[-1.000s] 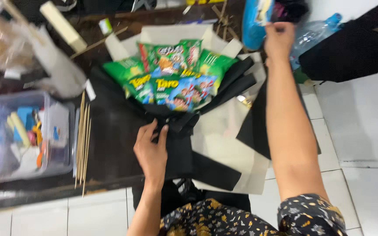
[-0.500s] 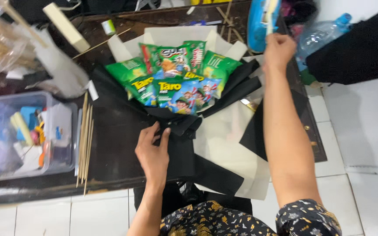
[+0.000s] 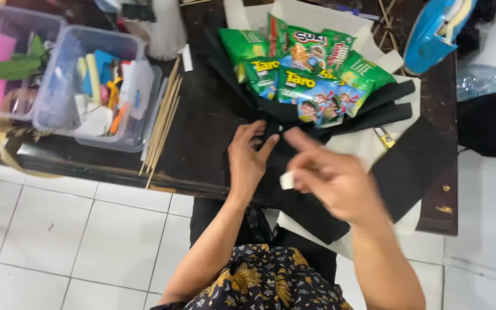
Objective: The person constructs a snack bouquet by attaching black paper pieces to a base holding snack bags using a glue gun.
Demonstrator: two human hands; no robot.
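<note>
The right hand (image 3: 334, 181) has come back from the tape dispenser (image 3: 431, 31), pinching a tape piece (image 3: 286, 180); the left hand (image 3: 249, 158) presses open-fingered on the snack bouquet's black wrap (image 3: 294, 201).

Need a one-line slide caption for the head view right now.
Left hand presses the black wrap of a snack-packet bouquet; right hand pinches a small white piece.

Bare dark tabletop (image 3: 202, 138) between wooden skewers (image 3: 161, 117) and black wrapping (image 3: 294, 189), plastic bins (image 3: 96, 86) crowding left, tape dispenser (image 3: 431, 31) blocking far right
</note>
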